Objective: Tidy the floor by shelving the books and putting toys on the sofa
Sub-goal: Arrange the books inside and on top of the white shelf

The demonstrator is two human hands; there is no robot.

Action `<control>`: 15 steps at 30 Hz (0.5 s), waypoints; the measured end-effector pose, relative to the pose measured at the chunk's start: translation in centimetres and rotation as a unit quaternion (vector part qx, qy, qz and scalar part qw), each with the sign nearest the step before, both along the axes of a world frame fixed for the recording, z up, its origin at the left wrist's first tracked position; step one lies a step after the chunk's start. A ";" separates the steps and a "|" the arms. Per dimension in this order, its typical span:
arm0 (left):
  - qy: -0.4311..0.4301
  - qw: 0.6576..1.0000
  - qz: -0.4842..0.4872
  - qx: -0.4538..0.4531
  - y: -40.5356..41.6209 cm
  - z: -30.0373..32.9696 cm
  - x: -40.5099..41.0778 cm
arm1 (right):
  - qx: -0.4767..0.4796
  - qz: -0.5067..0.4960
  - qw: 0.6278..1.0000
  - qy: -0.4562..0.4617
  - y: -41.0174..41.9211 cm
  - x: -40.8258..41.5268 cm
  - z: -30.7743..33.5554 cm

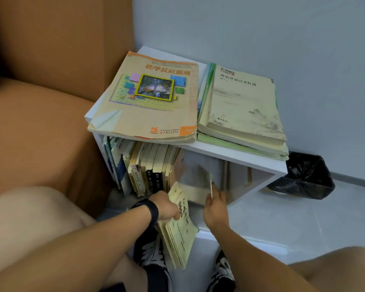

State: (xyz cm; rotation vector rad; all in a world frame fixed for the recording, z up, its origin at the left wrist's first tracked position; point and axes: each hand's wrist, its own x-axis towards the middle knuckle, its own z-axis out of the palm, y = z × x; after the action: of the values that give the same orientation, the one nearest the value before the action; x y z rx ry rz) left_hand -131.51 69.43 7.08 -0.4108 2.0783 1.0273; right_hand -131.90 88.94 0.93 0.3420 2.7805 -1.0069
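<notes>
**Now slot the cream books in beside the row**

Nearest the camera, bare knees and two dark shoes (150, 249) frame a crouch on the pale floor (282, 218). Just ahead, the left hand (167, 207), with a black band (151, 209) on its wrist, grips a small stack of cream books (179, 230) by the upper edge; its fingers curl over the far side, out of view. The stack tilts, its lower end hanging down between the shoes, not yet inside the shelf.

The right hand (215, 207) reaches into the open bay, its fingers pinching a thin pale sheet or card (211, 184) held on edge; what it is, I cannot tell.

Beyond the hands, the white shelf (230, 152) holds a row of upright books (143, 169) packed to the left, leaning a little, with free space to their right. That gap looks like the target. To do the step well, the stack probably wants turning upright, spines outward, then sliding in against the last book while the right hand steadies the row or moves aside. Loose pages could catch on the shelf floor, so a square, firm hold matters.

On top lie a large orange textbook (152, 98) with a dog-eared corner and, just beside it, a pile of greenish books (244, 110). The brown sofa (40, 112) stands to the left; a black-lined bin (306, 175) sits to the right, against the wall (261, 28).
</notes>
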 end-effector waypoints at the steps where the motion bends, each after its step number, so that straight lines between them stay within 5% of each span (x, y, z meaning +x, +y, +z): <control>1: -0.002 1.000 0.015 0.022 -0.1 -0.1 -0.1 | -0.003 0.052 0.998 0.046 0.2 1.7 1.0; 3: 0.002 0.997 0.054 0.063 0.0 -0.3 0.1 | 0.039 0.199 0.976 0.078 1.4 4.5 2.0; 6: 0.029 0.986 0.120 0.114 -0.1 1.1 1.0 | 0.169 0.380 0.909 -0.006 2.9 7.3 2.4; 15: 0.051 0.969 0.134 0.200 0.5 2.4 2.4 | 0.262 0.366 0.893 0.004 1.3 9.7 4.2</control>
State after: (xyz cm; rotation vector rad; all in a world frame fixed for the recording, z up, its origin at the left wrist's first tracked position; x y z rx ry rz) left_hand -129.14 69.90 9.53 -0.4438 1.8703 1.6222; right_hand -122.24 90.25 5.17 -0.6226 2.7429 -0.0791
